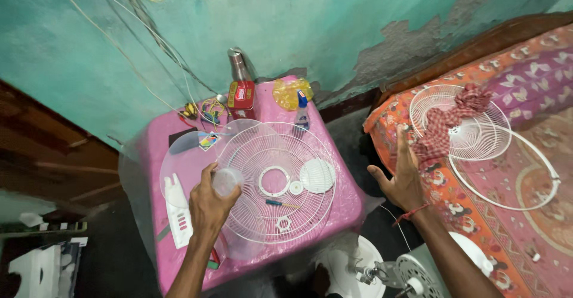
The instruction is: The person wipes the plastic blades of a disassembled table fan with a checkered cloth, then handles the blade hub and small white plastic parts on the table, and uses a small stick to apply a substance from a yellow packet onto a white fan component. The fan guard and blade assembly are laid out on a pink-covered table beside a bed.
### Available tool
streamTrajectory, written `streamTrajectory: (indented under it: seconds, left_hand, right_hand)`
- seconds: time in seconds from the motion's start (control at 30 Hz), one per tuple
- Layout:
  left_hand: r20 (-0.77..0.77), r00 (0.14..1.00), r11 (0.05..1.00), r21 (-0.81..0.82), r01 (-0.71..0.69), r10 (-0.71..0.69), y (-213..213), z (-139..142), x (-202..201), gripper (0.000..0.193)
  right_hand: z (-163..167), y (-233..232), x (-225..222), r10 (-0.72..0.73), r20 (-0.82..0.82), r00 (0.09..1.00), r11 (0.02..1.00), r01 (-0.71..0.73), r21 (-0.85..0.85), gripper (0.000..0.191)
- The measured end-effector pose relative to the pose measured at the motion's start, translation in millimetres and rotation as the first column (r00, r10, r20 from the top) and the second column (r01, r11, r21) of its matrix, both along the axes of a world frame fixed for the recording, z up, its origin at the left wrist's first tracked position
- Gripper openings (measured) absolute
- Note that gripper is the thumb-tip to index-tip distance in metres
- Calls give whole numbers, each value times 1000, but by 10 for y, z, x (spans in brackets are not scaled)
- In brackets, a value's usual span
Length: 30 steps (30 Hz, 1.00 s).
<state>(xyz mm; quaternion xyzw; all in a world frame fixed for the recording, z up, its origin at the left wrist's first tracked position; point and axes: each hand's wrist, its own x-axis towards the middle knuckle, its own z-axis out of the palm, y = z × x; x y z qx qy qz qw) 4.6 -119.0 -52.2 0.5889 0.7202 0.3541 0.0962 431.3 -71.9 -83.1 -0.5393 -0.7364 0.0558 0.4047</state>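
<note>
1. A dismantled fan is being handled. The step in hand is judged to be the handling of the blade. The motor unit is being seen bare at the lower edge of the view, below both arms.

2. The translucent fan blade is being gripped at its hub by the left hand, the fingers being closed round it. It is being held just above the near left part of the white wire guard, which is lying flat on the pink table.

3. The right hand is being held wide open and empty, fingers spread, over the edge of the patterned bed cover. A red checked cloth is lying just beyond its fingertips, draped over a second wire guard. A loose white ring is lying beside that guard.

4. As a judgement only: any further move with the blade is calling for a firm grip at the hub and for clearance from the guard wires beneath it.

5. Small parts are being kept inside the guard's outline: a round white cap, a small white disc and a screwdriver.

6. Containers are being noted at the table's far edge. A red tin is standing shut, so its contents cannot be told. A small spray bottle is standing upright; its fill cannot be told. A yellow bag is lying against the wall, contents unclear. A metal flask is standing behind the tin.
</note>
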Motion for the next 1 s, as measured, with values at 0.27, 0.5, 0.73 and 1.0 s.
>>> streamTrajectory:
  seconds: [0.27,0.5,0.73,1.0]
  left_hand:
    - [13,1000,999,37,9,-9,-208,73,-57,83]
    - [156,988,994,106,-2,-14,-367,22,-36,92]
    - [239,967,991,120,56,-84,-275,-119,309,95]
    - [177,978,979,191,73,-108,-130,-38,545,97]
  right_hand:
    - [276,-382,-28,50,0,999,999,-50,8,108]
    - [454,-707,140,-133,193,972,986,110,128,109]
    - [421,-1252,609,-303,393,868,944,216,251,109]
    - [369,-1408,1260,-420,125,899,876,366,314,103]
